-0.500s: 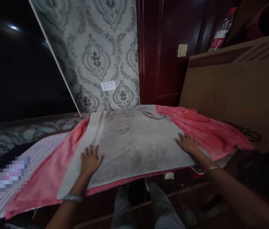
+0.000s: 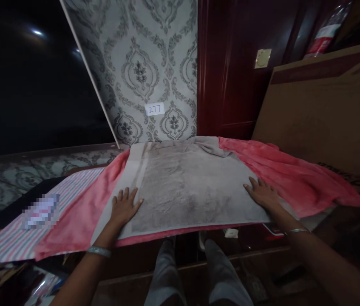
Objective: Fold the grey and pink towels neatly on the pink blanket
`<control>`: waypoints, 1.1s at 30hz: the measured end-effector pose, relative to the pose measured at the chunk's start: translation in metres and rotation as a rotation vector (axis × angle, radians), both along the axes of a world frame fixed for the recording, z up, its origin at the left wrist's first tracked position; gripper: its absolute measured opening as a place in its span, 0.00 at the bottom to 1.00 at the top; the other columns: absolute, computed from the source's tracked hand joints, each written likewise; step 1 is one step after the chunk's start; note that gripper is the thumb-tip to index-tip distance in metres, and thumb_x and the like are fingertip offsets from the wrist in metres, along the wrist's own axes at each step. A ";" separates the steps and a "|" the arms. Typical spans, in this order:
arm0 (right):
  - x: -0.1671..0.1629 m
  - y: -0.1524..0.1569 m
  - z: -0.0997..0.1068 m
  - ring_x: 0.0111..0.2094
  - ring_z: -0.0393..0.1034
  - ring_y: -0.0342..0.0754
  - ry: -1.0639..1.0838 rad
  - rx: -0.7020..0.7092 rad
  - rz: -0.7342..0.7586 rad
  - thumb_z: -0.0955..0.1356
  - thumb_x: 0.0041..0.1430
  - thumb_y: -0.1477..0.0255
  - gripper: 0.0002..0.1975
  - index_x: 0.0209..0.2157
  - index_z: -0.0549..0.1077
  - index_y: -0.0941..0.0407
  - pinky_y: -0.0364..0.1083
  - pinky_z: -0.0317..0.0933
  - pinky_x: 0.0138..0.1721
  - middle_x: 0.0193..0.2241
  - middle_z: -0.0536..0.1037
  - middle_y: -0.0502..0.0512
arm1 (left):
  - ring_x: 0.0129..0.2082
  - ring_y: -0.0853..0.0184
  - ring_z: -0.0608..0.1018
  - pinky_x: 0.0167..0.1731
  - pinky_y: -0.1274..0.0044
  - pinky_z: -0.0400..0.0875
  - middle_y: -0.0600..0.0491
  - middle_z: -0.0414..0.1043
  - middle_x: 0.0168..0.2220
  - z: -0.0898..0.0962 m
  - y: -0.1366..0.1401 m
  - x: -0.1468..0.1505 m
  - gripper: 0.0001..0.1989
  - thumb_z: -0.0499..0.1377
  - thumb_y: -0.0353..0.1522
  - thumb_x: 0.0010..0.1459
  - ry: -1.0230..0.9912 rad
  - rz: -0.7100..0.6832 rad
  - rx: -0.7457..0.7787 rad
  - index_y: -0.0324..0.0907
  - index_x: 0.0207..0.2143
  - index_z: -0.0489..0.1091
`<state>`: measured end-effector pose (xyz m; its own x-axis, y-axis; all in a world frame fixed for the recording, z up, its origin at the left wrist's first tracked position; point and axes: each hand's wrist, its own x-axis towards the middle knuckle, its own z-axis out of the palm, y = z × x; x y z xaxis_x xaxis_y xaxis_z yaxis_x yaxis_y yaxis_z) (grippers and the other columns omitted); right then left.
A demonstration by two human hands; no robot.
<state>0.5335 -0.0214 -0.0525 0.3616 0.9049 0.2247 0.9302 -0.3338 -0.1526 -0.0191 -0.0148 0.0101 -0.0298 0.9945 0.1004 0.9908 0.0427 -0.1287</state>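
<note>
A grey towel point(image 2: 186, 182) lies spread out over a pink plush cloth point(image 2: 297, 178), which shows on both sides and along the front edge. My left hand point(image 2: 125, 207) rests flat near the towel's left edge, fingers spread. On the right edge of the towel lies my right hand point(image 2: 262, 193), palm down with its fingers apart. Neither hand grips anything. The towel's far right corner is folded over and rumpled. Soft creases and darker patches run across its middle.
A striped cloth point(image 2: 10, 238) lies under the pink cloth at the left. Behind stand a dark screen point(image 2: 33, 85) and a patterned wall with a paper label point(image 2: 154, 109). A large cardboard box point(image 2: 323, 110) is at the right, with a plastic bottle point(image 2: 326, 36) behind its top edge.
The view has shifted slightly, so the scene sits further right. Both hands remain flat on the towel, with little change in their places on it.
</note>
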 end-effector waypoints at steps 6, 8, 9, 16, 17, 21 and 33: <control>-0.001 0.000 -0.003 0.64 0.58 0.68 0.018 -0.003 -0.012 0.51 0.66 0.51 0.37 0.66 0.61 0.58 0.69 0.54 0.59 0.64 0.62 0.72 | 0.70 0.46 0.55 0.64 0.58 0.52 0.35 0.50 0.70 0.000 -0.021 -0.013 0.34 0.45 0.46 0.68 0.001 0.124 0.043 0.39 0.70 0.53; 0.001 0.001 -0.007 0.63 0.59 0.68 0.020 0.021 -0.008 0.51 0.65 0.51 0.37 0.66 0.62 0.58 0.69 0.55 0.59 0.64 0.63 0.72 | 0.69 0.47 0.57 0.64 0.59 0.52 0.34 0.52 0.69 -0.001 -0.024 -0.013 0.34 0.46 0.46 0.68 -0.005 0.145 0.067 0.39 0.70 0.54; 0.002 0.002 -0.009 0.63 0.60 0.68 0.020 0.040 -0.003 0.51 0.65 0.51 0.37 0.65 0.62 0.58 0.69 0.55 0.58 0.63 0.64 0.72 | 0.69 0.47 0.57 0.64 0.59 0.52 0.34 0.53 0.69 -0.003 -0.024 -0.013 0.33 0.46 0.46 0.68 -0.007 0.155 0.084 0.39 0.69 0.54; 0.007 0.005 -0.017 0.62 0.60 0.71 0.024 0.038 -0.006 0.49 0.63 0.49 0.40 0.66 0.62 0.59 0.69 0.55 0.58 0.64 0.62 0.73 | 0.70 0.45 0.55 0.63 0.55 0.52 0.33 0.51 0.70 -0.008 -0.022 -0.012 0.35 0.43 0.48 0.68 -0.015 0.181 0.083 0.38 0.70 0.53; 0.007 0.004 -0.015 0.62 0.60 0.70 0.022 0.019 -0.010 0.49 0.63 0.49 0.40 0.66 0.61 0.59 0.68 0.55 0.59 0.65 0.62 0.73 | 0.70 0.45 0.54 0.63 0.55 0.52 0.33 0.50 0.70 -0.008 -0.022 -0.011 0.35 0.43 0.48 0.68 -0.020 0.186 0.075 0.39 0.70 0.52; 0.002 0.002 -0.011 0.63 0.59 0.68 0.006 0.011 -0.009 0.49 0.64 0.51 0.39 0.66 0.61 0.59 0.67 0.54 0.60 0.64 0.62 0.73 | 0.70 0.45 0.53 0.63 0.53 0.51 0.35 0.48 0.71 -0.006 -0.023 -0.009 0.33 0.43 0.47 0.68 -0.013 0.188 0.057 0.43 0.71 0.50; -0.019 0.011 0.009 0.67 0.52 0.67 -0.096 0.003 0.065 0.52 0.67 0.58 0.31 0.62 0.68 0.55 0.71 0.53 0.59 0.67 0.60 0.67 | 0.72 0.48 0.48 0.65 0.51 0.48 0.38 0.42 0.73 0.026 0.008 0.024 0.31 0.44 0.45 0.68 -0.140 0.028 -0.061 0.43 0.70 0.53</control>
